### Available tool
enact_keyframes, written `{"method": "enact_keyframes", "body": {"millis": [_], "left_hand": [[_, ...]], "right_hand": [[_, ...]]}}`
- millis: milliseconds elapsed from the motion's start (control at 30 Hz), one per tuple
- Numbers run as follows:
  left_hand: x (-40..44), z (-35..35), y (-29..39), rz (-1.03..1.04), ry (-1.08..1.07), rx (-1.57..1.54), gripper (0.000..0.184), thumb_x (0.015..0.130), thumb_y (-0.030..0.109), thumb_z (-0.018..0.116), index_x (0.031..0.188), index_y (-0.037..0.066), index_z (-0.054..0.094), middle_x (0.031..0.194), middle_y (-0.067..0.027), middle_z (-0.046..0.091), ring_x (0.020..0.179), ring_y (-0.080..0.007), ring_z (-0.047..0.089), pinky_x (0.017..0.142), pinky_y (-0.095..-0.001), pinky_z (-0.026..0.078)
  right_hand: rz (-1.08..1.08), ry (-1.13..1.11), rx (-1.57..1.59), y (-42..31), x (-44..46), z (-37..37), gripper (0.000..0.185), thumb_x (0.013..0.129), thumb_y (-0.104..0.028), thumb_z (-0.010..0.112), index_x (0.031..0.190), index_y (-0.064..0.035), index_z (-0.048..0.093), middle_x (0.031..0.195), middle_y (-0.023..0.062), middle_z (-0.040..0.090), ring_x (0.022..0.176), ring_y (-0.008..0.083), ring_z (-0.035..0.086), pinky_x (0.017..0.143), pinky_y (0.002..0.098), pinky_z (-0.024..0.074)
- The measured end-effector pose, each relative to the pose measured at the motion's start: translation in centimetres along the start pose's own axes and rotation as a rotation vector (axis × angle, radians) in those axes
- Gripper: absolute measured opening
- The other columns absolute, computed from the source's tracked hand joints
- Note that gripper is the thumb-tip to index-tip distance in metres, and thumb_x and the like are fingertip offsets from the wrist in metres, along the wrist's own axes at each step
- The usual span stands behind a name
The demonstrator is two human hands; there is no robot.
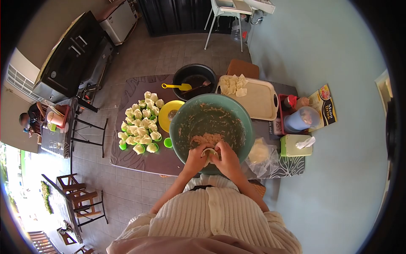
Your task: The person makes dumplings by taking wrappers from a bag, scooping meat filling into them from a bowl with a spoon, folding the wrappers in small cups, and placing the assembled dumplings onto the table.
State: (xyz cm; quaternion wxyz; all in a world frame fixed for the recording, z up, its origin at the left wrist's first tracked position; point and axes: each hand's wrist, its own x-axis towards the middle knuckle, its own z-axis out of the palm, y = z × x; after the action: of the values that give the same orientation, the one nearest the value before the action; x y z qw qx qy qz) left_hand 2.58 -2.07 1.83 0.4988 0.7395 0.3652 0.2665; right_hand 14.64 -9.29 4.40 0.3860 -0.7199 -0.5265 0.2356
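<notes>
Nearest us is the brown cloth point(207, 246) at the bottom edge, over our cream ribbed top point(207, 207); beyond it stretches the dark patterned table point(137, 91). On it the green basin point(243, 118) sits directly before us, its wall smeared and a mound of pinkish filling point(207, 139) at its near side, so we judge that some filling is left to use. The pale tray point(262, 99) holds loose wrappers point(231, 84) at its far left end, which look unfilled. Left of the basin, past the yellow dish point(163, 126), we see a crowded cluster of white folded pieces point(139, 131), several with green cups showing beneath; a good share of the work seems done. One lone green cup point(168, 142) near the basin shows no piece in it. Our forearms reach forward and converge over the basin's near rim. Our left hand point(197, 159) and right hand point(226, 160) face each other, fingers curled, both gripping a wrapper point(209, 155) by its edges; it is cupped between them, only partly gathered, and we cannot tell how much filling it holds.
</notes>
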Motion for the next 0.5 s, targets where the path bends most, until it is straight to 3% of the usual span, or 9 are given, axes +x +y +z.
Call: {"method": "enact_keyframes", "body": {"millis": [67,233,300,400,500], "left_hand": [[0.0,0.0,-0.3,-0.015,-0.007,0.019,0.023,0.076,0.000,0.052,0.098,0.003,0.058,0.080,-0.0172,0.063,0.075,-0.0309,0.063,0.065,-0.0313,0.049],[0.0,-0.4,-0.8,-0.130,-0.100,-0.065,0.032,0.076,0.000,0.049,0.107,0.004,0.053,0.086,-0.0172,0.062,0.081,-0.0282,0.063,0.070,-0.0312,0.048],[-0.1,-0.2,-2.0,-0.218,-0.182,-0.220,0.036,0.076,0.000,0.046,0.112,0.005,0.050,0.095,-0.0152,0.061,0.089,-0.0221,0.060,0.076,-0.0293,0.045],[-0.1,-0.1,-1.9,-0.155,-0.229,-0.314,0.036,0.078,0.002,0.044,0.114,0.004,0.049,0.101,-0.0125,0.059,0.094,-0.0169,0.056,0.080,-0.0272,0.042],[0.0,-0.4,-1.3,-0.250,-0.288,-0.368,0.035,0.080,0.003,0.043,0.114,0.004,0.048,0.104,-0.0111,0.058,0.096,-0.0151,0.053,0.081,-0.0264,0.041]], "right_hand": [[0.024,-0.006,0.018,-0.2,0.1,0.1,0.018,0.071,-0.004,0.062,0.081,-0.0042,0.047,0.080,0.0132,0.054,0.070,0.0323,0.056,0.059,0.0380,0.0431],[-0.019,0.024,-0.088,0.3,0.2,0.4,0.016,0.071,-0.002,0.061,0.082,-0.0062,0.050,0.080,0.0105,0.056,0.068,0.0299,0.058,0.056,0.0359,0.0443],[-0.046,0.027,-0.111,0.4,0.2,0.6,0.016,0.071,-0.002,0.061,0.082,-0.0072,0.051,0.081,0.0090,0.056,0.068,0.0287,0.059,0.056,0.0353,0.0447],[-0.123,0.056,-0.187,0.6,0.1,1.0,0.017,0.070,-0.003,0.062,0.083,-0.0095,0.055,0.082,0.0061,0.056,0.067,0.0265,0.059,0.054,0.0338,0.0452],[-0.171,0.070,-0.161,1.1,0.1,1.3,0.017,0.069,-0.003,0.063,0.083,-0.0107,0.058,0.082,0.0046,0.056,0.066,0.0250,0.059,0.054,0.0329,0.0455]]}}
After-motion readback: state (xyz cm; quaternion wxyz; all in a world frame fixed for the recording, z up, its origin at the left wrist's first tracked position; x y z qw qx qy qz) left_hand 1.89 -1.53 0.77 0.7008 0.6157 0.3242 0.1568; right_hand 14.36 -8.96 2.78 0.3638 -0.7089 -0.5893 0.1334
